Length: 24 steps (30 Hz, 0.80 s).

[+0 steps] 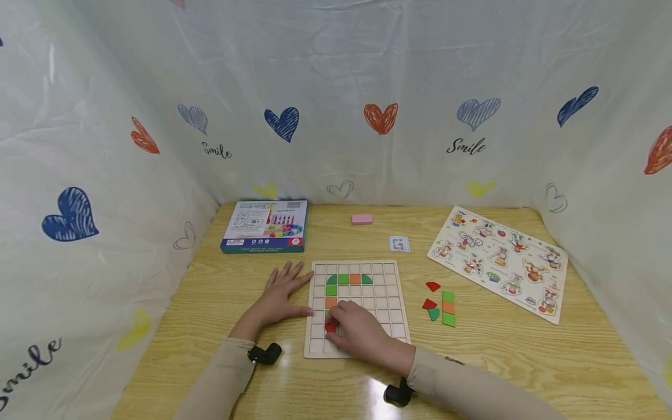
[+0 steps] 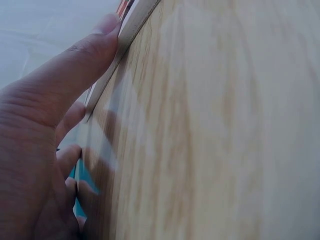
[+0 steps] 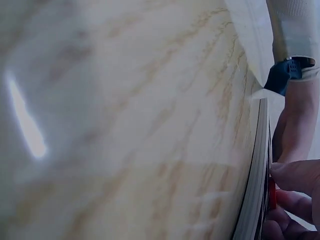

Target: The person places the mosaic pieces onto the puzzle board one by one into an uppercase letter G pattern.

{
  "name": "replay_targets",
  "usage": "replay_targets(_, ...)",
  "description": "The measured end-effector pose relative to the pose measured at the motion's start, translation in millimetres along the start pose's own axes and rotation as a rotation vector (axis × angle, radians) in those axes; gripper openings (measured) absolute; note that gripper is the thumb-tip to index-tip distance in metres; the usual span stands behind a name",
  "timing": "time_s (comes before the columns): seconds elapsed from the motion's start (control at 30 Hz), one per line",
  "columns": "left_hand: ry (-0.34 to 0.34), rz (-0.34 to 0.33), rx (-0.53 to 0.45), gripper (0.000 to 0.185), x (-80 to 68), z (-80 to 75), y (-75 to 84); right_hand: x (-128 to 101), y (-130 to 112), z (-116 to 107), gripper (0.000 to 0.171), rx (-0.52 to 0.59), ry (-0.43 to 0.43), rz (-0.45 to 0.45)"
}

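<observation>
A wooden grid board point(image 1: 385, 350) lies on the table with several tiles set in its squares. Along its upper row run a green square tile point(image 1: 343, 279), an orange one point(image 1: 355, 279) and green rounded corner pieces. More green and orange squares go down the left side, partly behind my right hand point(image 1: 362, 332). That hand pinches a red tile point(image 1: 329, 328) over the lower left squares; the thumb and fingers also show at the red tile point(image 3: 272, 194) in the right wrist view. My left hand point(image 1: 279, 297) rests flat with fingers spread, its thumb point(image 2: 95, 55) touching the board's left edge.
Right of the board lie red fan-shaped pieces point(image 1: 433, 286), a green one point(image 1: 433, 314) and a strip of green and orange squares point(image 1: 448, 308). Beyond stand a pattern card point(image 1: 399, 244), a pink block point(image 1: 361, 219), a boxed set point(image 1: 265, 226) and a picture puzzle board point(image 1: 499, 262).
</observation>
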<state>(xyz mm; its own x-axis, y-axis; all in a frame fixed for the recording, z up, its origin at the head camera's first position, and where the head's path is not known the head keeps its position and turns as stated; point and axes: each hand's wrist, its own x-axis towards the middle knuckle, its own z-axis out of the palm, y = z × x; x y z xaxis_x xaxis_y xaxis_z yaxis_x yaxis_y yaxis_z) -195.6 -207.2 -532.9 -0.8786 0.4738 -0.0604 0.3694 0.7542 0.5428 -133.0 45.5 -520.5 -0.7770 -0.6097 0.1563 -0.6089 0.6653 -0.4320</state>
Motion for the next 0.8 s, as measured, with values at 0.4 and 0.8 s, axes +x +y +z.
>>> replay_targets(0.4,-0.001,0.004,-0.007,0.094,0.0,-0.5,0.9,-3,9,-4,0.022,0.014,-0.044,-0.036)
replay_targets(0.8,0.000,-0.004,-0.012,0.095,-0.2,-1.3,2.0,-2,10,-6,0.017,0.032,-0.062,-0.020)
